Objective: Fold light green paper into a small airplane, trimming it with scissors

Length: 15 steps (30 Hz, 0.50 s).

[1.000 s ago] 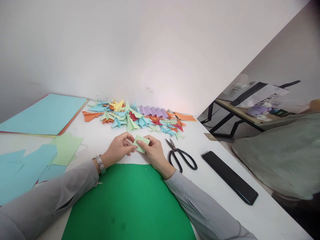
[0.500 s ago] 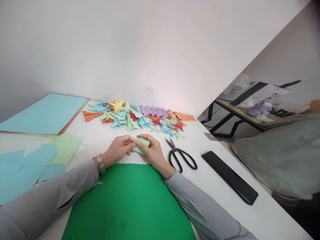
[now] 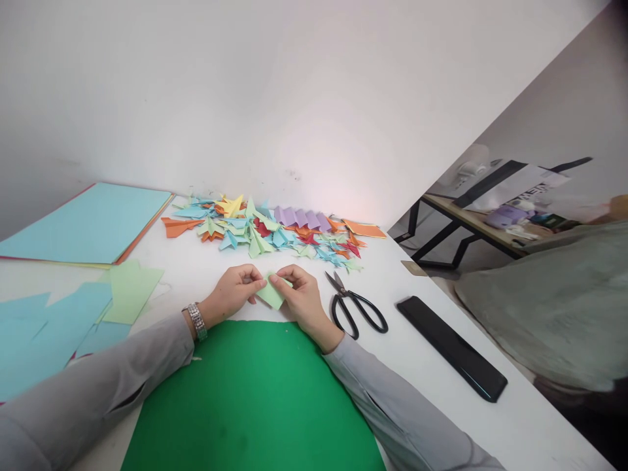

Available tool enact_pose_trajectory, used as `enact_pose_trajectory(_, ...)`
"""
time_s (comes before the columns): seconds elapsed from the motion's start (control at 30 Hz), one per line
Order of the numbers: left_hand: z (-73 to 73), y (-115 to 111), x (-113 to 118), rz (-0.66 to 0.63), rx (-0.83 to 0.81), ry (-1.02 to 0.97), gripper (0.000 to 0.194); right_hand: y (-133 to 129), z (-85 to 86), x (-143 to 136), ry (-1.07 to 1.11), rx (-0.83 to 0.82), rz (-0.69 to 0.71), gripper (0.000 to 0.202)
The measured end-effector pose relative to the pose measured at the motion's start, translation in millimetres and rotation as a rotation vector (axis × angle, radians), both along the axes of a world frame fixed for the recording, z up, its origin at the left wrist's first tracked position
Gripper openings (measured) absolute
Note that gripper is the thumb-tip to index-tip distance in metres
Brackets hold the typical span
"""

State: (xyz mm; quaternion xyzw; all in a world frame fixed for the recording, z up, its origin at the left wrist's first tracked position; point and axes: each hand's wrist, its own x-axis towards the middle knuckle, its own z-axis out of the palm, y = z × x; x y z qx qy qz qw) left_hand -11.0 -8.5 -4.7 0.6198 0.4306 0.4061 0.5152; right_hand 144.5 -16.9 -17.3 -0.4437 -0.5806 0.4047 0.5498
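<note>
Nearby, scissors [image 3: 344, 294] lie beside the right hand [image 3: 305, 301], paper planes [image 3: 259, 244] beyond.

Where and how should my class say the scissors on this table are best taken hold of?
Probably by the black handles of the scissors, coming from the near side, with the right hand once free. The scissors lie flat, their wide loops towards the person, while the parted blades point away.
</note>
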Motion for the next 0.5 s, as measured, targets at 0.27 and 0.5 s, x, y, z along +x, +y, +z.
enact_pose_trajectory(0.27,3.8,-2.8,2.8,0.056,-0.012,-0.006,0.014,1.2,-2.6,0.7,0.085,-0.087,0.04,0.023)
enact_pose_trajectory(0.5,0.9,-2.0,1.2,-0.036,0.04,-0.023,0.012,2.0,-1.2,0.9,0.087,-0.138,0.119,0.025)
